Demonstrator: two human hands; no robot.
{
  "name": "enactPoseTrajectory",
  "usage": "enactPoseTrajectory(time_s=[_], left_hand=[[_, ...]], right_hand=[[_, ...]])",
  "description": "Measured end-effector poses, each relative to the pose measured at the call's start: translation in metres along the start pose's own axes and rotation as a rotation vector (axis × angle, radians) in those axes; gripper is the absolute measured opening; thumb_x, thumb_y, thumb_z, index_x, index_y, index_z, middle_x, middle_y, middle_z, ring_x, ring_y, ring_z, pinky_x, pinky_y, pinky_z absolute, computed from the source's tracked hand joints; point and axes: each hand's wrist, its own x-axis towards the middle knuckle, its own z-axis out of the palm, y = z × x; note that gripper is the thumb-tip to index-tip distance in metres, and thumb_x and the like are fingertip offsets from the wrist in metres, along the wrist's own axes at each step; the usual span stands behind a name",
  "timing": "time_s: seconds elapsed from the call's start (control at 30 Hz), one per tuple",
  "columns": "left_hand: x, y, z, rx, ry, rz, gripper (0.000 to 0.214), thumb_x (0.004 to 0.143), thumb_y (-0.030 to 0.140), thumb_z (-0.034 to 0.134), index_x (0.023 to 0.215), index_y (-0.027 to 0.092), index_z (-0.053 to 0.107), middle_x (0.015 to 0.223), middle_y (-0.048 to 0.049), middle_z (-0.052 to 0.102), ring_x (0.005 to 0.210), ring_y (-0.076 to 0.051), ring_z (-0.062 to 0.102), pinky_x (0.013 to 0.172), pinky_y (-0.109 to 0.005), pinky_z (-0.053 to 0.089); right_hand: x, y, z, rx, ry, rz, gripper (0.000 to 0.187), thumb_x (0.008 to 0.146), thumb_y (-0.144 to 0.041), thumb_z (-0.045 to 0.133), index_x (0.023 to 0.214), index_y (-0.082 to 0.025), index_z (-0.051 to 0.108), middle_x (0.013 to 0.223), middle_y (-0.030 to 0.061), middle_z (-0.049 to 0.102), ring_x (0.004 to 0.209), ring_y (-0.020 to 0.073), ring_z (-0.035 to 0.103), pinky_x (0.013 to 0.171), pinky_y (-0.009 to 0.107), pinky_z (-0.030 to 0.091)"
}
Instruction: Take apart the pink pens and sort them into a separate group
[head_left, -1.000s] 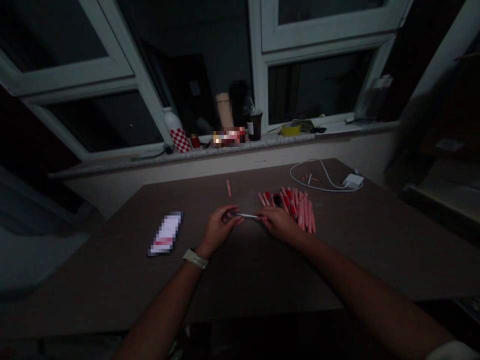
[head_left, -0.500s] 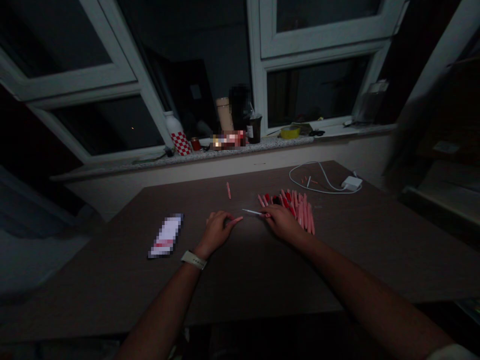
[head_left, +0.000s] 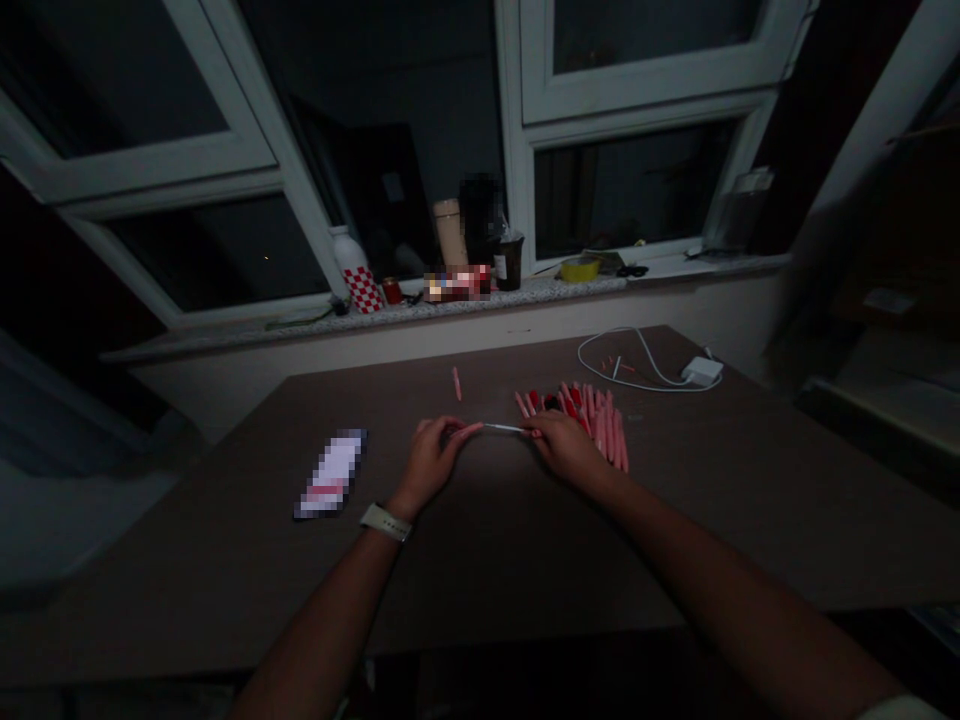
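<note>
Opening at the left of the brown table (head_left: 480,570), a flat packet (head_left: 330,475), pixelated past reading, lay near the left edge, well off to the side of the hands. Behind it on the stone window sill (head_left: 570,285), a white bottle with a red-checked label (head_left: 356,285) stood against the glass. Moving right, a pale-strapped watch (head_left: 385,521) sat on the wrist of the left hand (head_left: 429,465), which came in near the middle of the table, fingers curled and pinched around a pink pen barrel (head_left: 466,431) with its tip aimed right. Just past those fingers, a lone pink piece (head_left: 457,383) lay apart, toward the far edge.

Now the centre of the action: a thin pale refill (head_left: 504,428) ran across the gap between the hands, and the right hand (head_left: 570,447) had its end pinched between thumb and fingers. The two pinches faced each other, which lined barrel and refill up end to end; whether the refill sat inside the barrel, I couldn't tell.

Over on the sill, a yellow tape roll (head_left: 580,269). Then, right beside the right hand, a heap of pink and red pen parts (head_left: 596,425) lay within easy reach. Toward the far right corner, a white charger (head_left: 703,372) trailed its looped white cable (head_left: 637,372).
</note>
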Motion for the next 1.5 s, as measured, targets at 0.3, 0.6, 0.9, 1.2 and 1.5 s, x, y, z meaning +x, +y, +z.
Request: enactPoseTrajectory(time_s=[0.3,0.6,0.9,1.2,1.5], left_hand=[[-0.002,-0.001,0.000,0.056,-0.037,0.052,0.026,0.091,0.044,0.054,0.097,0.022,0.066,0.095,-0.0047,0.067,0.094,-0.022,0.054,0.083,-0.035,0.043],[-0.003,0.009,0.000,0.050,-0.168,0.153,0.024,0.092,0.040,0.054,0.101,0.023,0.068,0.099,-0.0060,0.068,0.100,-0.023,0.051,0.089,-0.037,0.042],[-0.008,0.012,0.010,0.030,-0.235,0.216,0.026,0.093,0.039,0.052,0.104,0.024,0.070,0.098,-0.0055,0.068,0.098,-0.022,0.052,0.088,-0.036,0.041],[-0.007,0.019,0.008,-0.026,-0.204,0.166,0.026,0.095,0.038,0.048,0.105,0.023,0.068,0.098,-0.0050,0.068,0.096,-0.021,0.052,0.085,-0.035,0.043],[-0.006,0.018,0.006,-0.037,-0.121,0.120,0.026,0.095,0.037,0.048,0.108,0.023,0.066,0.102,-0.0051,0.067,0.098,-0.021,0.052,0.086,-0.035,0.044]], right_hand=[[0.002,-0.006,-0.007,-0.032,-0.052,-0.039,0.025,0.087,-0.009,0.052,0.101,-0.017,0.072,0.099,0.0090,0.071,0.096,0.0210,0.060,0.086,0.031,0.043],[0.003,-0.015,-0.004,-0.071,-0.111,-0.114,0.025,0.086,-0.009,0.054,0.099,-0.019,0.073,0.092,0.0075,0.070,0.094,0.0215,0.056,0.083,0.031,0.040],[0.000,-0.022,0.005,0.026,-0.073,-0.101,0.024,0.089,-0.018,0.059,0.110,-0.018,0.069,0.091,0.0084,0.069,0.087,0.0197,0.058,0.076,0.028,0.044],[0.000,-0.020,0.007,0.162,0.027,-0.011,0.034,0.083,-0.033,0.069,0.114,-0.018,0.066,0.099,0.0093,0.069,0.083,0.0184,0.064,0.076,0.030,0.050],[0.000,-0.012,0.007,0.129,0.076,0.039,0.064,0.077,-0.040,0.075,0.132,-0.018,0.049,0.119,0.0135,0.062,0.111,0.0253,0.057,0.094,0.039,0.046]])
